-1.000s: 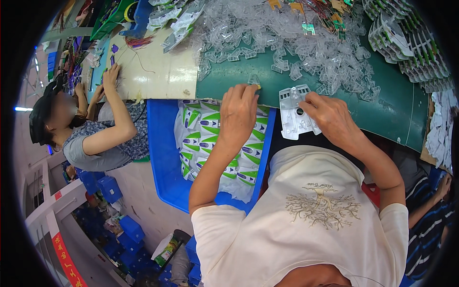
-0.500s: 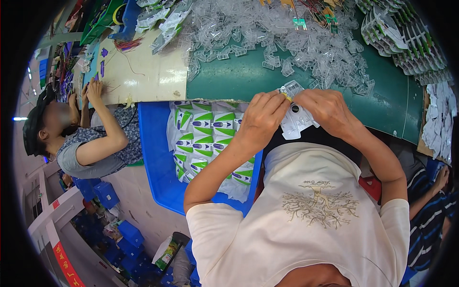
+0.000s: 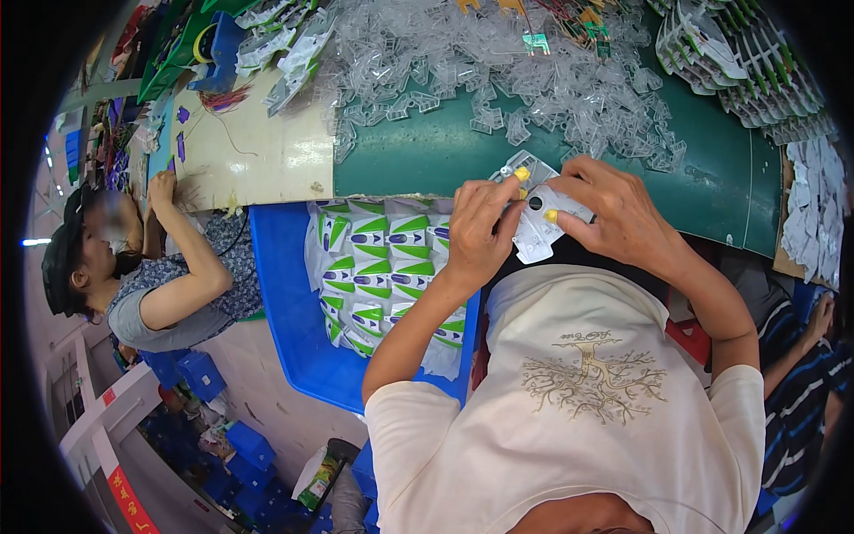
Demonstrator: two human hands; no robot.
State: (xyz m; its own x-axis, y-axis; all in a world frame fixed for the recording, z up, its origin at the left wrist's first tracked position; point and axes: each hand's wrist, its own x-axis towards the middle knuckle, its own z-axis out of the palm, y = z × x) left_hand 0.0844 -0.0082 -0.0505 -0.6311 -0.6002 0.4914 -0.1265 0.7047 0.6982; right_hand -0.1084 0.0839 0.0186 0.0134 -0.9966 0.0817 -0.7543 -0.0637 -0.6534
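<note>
Just off the near edge of the green table I hold a white plastic housing (image 3: 536,238) with a dark round hole in it. My left hand (image 3: 480,222) is closed on its left side, the index finger reaching to its upper end. My right hand (image 3: 618,214) grips the right side, thumb on the face near the hole. Yellow coverings show on fingertips of both hands. A clear plastic piece appears to lie at the housing's upper end; my fingers partly hide it.
Clear plastic parts (image 3: 498,67) are heaped across the green table (image 3: 409,160). White-and-green shells (image 3: 774,76) stack at the far right. Left of my arms, a blue bin (image 3: 289,303) holds rows of white, green and purple housings (image 3: 382,258). A co-worker (image 3: 178,276) works at the left.
My right thumb has come onto the housing's face, and my left fingers have shifted along its upper end. The whole view has shifted slightly.
</note>
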